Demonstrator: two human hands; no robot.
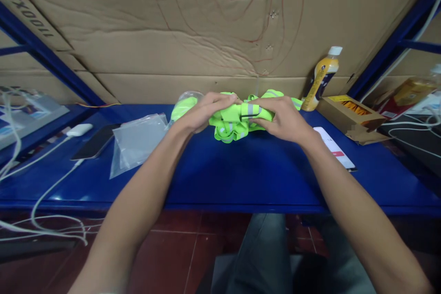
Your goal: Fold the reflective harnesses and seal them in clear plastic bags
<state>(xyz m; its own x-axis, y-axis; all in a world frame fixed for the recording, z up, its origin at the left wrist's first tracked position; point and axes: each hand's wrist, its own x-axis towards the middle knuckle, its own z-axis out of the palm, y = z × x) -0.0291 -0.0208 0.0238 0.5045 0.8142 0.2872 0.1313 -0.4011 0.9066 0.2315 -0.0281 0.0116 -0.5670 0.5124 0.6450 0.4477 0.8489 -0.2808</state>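
A folded bundle of neon yellow-green reflective vest with grey reflective strips is held between my hands at the back of the blue table. My left hand wraps over its left end, the fingertips partly out of sight. At the right end my right hand pinches the cloth, fingers on top and thumb underneath. More of the same bright fabric lies bunched below and behind the roll. Beside my left hand sits a clear plastic bag with something neon green inside.
Flat clear plastic bags, a phone and a white charger with cables lie left. Rightward are a yellow drink bottle, an open cardboard box and a white phone-like item. A cardboard wall stands behind.
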